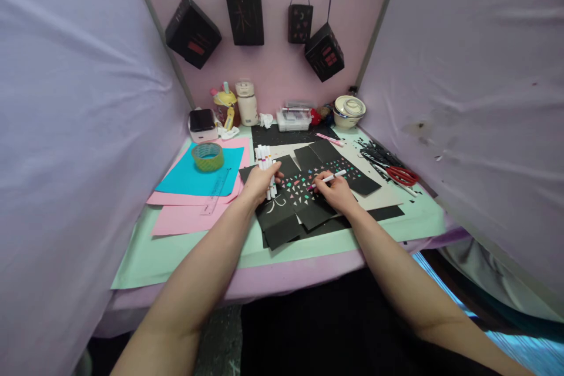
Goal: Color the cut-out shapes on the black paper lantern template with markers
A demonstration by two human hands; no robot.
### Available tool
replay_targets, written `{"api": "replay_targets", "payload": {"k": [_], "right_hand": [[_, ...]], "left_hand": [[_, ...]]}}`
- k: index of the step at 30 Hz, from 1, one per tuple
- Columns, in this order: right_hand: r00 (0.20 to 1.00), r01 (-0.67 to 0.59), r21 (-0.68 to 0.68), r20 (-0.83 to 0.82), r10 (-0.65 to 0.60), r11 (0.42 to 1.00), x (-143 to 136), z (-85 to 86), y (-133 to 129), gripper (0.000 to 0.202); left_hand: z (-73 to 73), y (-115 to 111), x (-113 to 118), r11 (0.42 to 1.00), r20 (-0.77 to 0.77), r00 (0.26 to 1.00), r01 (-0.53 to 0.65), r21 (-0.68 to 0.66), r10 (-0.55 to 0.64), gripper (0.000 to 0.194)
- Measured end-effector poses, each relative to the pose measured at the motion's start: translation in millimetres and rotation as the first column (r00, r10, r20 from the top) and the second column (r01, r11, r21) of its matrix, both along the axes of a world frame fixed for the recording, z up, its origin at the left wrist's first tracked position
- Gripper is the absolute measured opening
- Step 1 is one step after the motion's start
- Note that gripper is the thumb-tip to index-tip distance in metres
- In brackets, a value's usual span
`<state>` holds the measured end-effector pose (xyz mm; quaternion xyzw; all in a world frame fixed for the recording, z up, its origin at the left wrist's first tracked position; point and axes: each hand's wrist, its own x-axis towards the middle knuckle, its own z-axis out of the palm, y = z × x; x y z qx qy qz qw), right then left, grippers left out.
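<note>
My left hand (pixel 261 181) is closed around several white markers (pixel 265 154) with coloured bands, at the left side of the black paper. Between the fingers of my right hand (pixel 335 191) is a single white marker (pixel 335 176), slanted, its lower tip near the cut-outs. Beneath both hands lies black paper (pixel 278 229) with folded panels. Small cut-out shapes (pixel 299 187) in pink, green and white fill its middle. A white bow-like outline (pixel 276 205) shows just below my left hand.
At left, blue paper (pixel 176 179) and pink sheets (pixel 176 222) carry a tape roll (pixel 208 164) and a clear ruler (pixel 215 192). Red-handled scissors (pixel 402 175) lie at right by black scraps. A bottle (pixel 247 104), plastic box (pixel 294 120) and bowl (pixel 347 120) line the back. Black paper lanterns (pixel 243 12) hang above.
</note>
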<state>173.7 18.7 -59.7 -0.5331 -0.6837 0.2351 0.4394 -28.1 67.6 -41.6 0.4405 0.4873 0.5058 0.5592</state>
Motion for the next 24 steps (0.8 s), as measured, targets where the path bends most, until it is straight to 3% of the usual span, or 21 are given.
{"api": "replay_targets", "payload": {"k": [24], "right_hand": [[1.000,0.011,0.000,0.008,-0.011,1.000,0.4,0.2,0.5,0.019]], "left_hand": [[-0.2,0.7,0.1,1.000,-0.002,1.000,-0.003,0.003,0.003,0.027]]}}
